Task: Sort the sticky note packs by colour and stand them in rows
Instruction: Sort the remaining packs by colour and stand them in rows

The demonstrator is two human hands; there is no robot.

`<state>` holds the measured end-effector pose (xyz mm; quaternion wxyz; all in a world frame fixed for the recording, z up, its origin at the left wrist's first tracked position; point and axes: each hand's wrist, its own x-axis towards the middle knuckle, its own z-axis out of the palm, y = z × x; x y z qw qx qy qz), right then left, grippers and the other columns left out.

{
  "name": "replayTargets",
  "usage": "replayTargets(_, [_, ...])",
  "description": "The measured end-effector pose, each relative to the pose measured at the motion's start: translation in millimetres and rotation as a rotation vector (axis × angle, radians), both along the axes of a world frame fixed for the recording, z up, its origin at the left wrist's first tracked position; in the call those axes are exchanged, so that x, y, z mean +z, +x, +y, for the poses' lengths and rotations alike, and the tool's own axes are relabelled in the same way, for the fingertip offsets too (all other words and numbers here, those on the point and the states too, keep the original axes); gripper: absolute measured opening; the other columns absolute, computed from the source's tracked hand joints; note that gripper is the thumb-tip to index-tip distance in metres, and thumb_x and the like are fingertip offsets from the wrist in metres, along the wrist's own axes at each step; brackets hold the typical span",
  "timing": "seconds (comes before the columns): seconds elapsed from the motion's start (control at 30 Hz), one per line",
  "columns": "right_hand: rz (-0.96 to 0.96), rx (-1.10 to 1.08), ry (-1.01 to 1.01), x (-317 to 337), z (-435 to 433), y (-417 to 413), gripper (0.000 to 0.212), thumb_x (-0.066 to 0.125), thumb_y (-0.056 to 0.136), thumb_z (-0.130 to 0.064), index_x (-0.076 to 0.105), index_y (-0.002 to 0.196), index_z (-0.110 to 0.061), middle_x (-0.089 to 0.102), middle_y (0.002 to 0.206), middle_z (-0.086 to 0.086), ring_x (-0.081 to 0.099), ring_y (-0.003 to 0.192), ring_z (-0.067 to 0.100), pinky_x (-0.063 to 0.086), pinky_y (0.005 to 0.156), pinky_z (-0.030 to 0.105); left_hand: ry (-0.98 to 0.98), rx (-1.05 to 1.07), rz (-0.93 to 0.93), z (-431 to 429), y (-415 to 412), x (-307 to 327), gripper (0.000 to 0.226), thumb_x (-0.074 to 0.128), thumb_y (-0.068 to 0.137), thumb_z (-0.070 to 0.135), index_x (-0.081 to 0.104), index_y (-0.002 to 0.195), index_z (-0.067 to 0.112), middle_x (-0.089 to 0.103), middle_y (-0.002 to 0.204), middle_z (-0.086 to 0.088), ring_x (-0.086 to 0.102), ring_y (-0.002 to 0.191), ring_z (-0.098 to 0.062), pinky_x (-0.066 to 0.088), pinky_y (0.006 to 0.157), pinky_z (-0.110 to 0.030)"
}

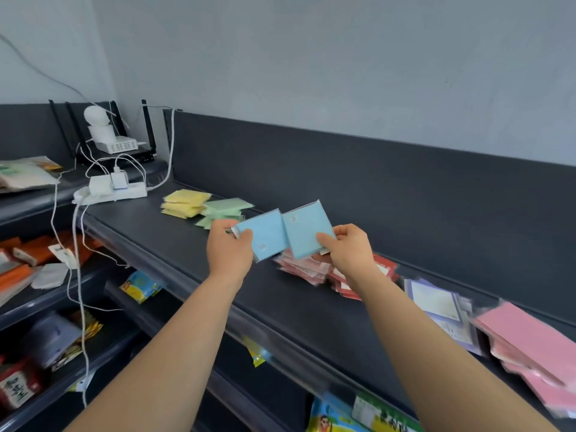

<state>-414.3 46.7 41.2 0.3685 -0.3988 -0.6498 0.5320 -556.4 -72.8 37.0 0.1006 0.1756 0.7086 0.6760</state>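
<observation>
My left hand (229, 247) grips a light blue sticky note pack (266, 233) above the dark shelf (174, 241). A second light blue pack (304, 227) sits pinched in my right hand (349, 249), its edge touching the first. Behind them lie a yellow pile (184, 204) and a green pile (226, 210), flat on the shelf. Under my right hand is a loose red pile (311, 268). Further right lie purple packs (439, 307) and pink packs (530, 344).
A white power strip (109, 193) with chargers and cables sits at the shelf's left end, with a router and white devices (109, 138) behind it. Lower shelves at the left hold snack bags and orange packs (28, 260). A dark back panel (343, 182) rises behind the shelf.
</observation>
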Motion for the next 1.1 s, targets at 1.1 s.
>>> replayTargets(1.1, [-0.861, -0.259, 0.464, -8.3, 11.8, -113.0, 0.034, 0.056, 0.083, -0.041, 0.045, 0.064, -0.015, 0.044, 0.055, -0.002, 0.042, 0.052, 0.017, 0.03, 0.046, 0.025, -0.421, -0.448, 0.525, 57.9, -112.6, -27.8, 0.033, 0.045, 0.101, 0.026, 0.048, 0.123, 0.002, 0.05, 0.109, -0.005, 0.05, 0.1, -0.02, 0.034, 0.077, -0.026])
